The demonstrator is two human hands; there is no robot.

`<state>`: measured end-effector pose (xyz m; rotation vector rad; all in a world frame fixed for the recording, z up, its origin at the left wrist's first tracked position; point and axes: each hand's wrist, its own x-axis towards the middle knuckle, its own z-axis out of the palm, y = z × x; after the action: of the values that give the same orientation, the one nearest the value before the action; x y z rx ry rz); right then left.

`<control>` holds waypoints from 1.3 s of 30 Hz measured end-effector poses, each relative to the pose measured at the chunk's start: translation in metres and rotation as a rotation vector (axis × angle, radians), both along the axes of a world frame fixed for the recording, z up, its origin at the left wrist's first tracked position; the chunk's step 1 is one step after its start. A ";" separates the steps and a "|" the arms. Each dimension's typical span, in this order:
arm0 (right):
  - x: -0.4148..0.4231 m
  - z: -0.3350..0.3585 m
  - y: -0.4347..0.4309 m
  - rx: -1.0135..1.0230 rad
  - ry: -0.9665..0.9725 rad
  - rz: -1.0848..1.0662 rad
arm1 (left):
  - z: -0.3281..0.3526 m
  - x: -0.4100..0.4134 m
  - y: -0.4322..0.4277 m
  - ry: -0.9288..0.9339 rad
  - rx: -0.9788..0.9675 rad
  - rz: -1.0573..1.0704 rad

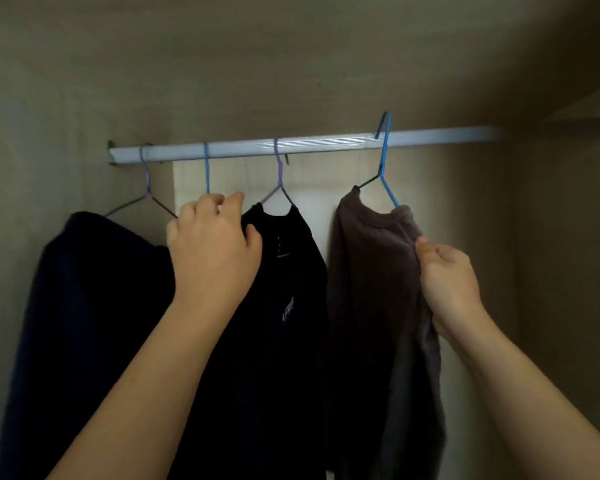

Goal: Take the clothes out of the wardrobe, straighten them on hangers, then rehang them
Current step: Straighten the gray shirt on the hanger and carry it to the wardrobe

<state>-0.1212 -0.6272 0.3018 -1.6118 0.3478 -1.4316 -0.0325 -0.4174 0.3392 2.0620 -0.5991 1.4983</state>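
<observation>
Inside the wardrobe a pale metal rail (326, 142) carries several wire hangers. A brown garment (371, 271) hangs on a blue hanger (383, 161) at the right; the hanger's hook sits tilted on the rail. My right hand (445, 282) pinches the brown garment's right shoulder. A black shirt (284, 306) with a small chest logo hangs on a purple hanger (278, 174) in the middle. My left hand (212, 247) grips the black shirt's left shoulder, just below a second blue hanger (207, 171). A dark navy garment (94, 306) hangs on another purple hanger (147, 181) at the far left.
The wardrobe's beige left wall (32, 150) stands close beside the navy garment. The right wall (568, 237) is farther off, with bare rail between it and the brown garment. A pale back panel (319, 188) shows between the clothes.
</observation>
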 end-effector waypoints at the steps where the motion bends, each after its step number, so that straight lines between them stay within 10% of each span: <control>1: 0.003 0.005 -0.001 -0.031 0.002 -0.010 | 0.003 0.000 -0.002 0.016 0.025 -0.002; 17: 0.026 0.020 -0.031 -0.132 0.231 -0.109 | -0.009 -0.019 -0.041 0.209 -0.094 -0.592; 39: -0.014 -0.018 0.001 -0.429 0.398 -0.209 | -0.060 -0.028 -0.047 0.323 -0.001 -0.675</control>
<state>-0.1357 -0.6266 0.2840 -2.2777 0.4699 -1.3961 -0.0602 -0.4648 0.2797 1.7796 -1.0228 0.7619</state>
